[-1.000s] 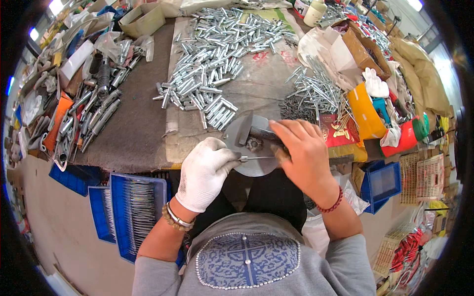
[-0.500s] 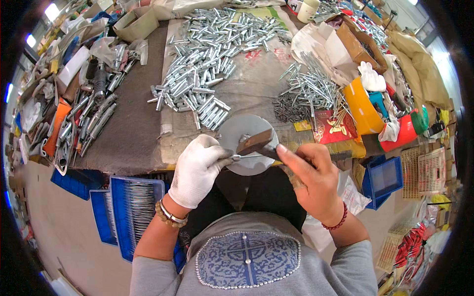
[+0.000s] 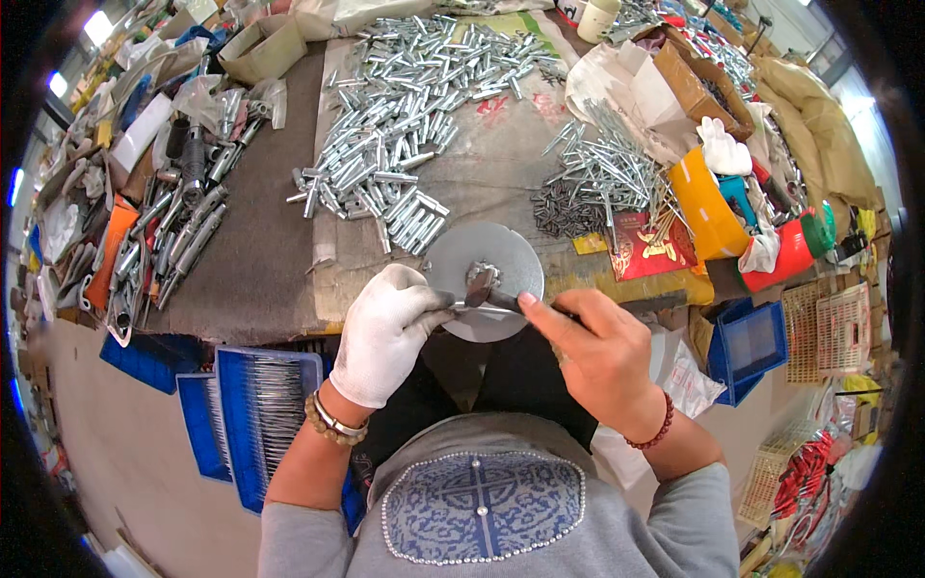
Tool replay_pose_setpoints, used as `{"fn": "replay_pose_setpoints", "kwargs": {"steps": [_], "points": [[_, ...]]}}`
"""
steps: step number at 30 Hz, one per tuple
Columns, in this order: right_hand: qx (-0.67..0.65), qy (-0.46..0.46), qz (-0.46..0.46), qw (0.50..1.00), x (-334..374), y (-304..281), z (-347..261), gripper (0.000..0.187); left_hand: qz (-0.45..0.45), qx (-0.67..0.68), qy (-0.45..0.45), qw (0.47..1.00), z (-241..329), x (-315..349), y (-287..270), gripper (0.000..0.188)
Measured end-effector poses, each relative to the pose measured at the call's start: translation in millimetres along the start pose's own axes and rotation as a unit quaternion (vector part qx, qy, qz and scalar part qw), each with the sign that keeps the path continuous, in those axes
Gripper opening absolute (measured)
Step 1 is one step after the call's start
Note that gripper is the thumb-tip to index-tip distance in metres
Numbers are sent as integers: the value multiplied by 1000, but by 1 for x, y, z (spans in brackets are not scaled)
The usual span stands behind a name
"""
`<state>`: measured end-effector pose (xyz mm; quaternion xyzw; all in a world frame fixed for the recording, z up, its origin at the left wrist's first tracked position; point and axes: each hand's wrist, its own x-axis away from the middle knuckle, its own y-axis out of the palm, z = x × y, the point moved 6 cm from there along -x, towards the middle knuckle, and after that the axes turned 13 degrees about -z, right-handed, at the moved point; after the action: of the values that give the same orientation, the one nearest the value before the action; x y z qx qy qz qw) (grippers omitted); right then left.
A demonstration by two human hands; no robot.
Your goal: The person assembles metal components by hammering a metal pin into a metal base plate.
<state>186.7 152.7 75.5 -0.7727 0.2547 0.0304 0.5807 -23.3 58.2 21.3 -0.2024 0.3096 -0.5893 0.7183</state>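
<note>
My left hand (image 3: 385, 332), in a white glove with dark fingertips, is closed on a thin metal rod (image 3: 460, 305) over a round grey metal plate (image 3: 518, 252). My bare right hand (image 3: 604, 349) grips a hammer (image 3: 504, 301) by its dark handle, index finger stretched along it. The brownish hammer head (image 3: 479, 288) is down at the rod, just right of my left fingertips; whether it touches cannot be made out. A few small metal pieces (image 3: 489, 269) lie on the plate beside the head.
Beyond the plate spreads a heap of silver metal tubes (image 3: 405, 144). Thin metal rods (image 3: 602, 164) and small dark screws (image 3: 568, 210) lie to its right. Tools (image 3: 183, 212) crowd the bench's left side. A blue crate of rods (image 3: 270, 414) stands below the bench edge.
The hammer has come down and to the left, its head now at the rod. My right hand has shifted slightly left with it, while my left hand has stayed nearly still.
</note>
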Motion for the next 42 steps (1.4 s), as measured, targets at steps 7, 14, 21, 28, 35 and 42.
{"fn": "replay_pose_setpoints", "kwargs": {"steps": [7,14,21,28,35,42], "points": [[-89,4,79,993,-6,-21,-7,55,2,5,-5,1000,1,1,-2,20],[-14,-5,8,1000,10,15,3,56,0,8,-1,1000,-4,-2,-1,21],[-125,36,37,991,-5,-1,14,63,-1,-1,4,1000,-4,3,1,21],[-136,22,81,987,-10,-15,8,62,-1,4,11,1000,-3,2,0,19],[15,7,-9,1000,10,13,13,60,-14,8,-7,1000,-3,-2,-2,20],[-90,63,-43,993,-16,4,23,61,2,-30,32,999,-2,-3,-7,16]]}}
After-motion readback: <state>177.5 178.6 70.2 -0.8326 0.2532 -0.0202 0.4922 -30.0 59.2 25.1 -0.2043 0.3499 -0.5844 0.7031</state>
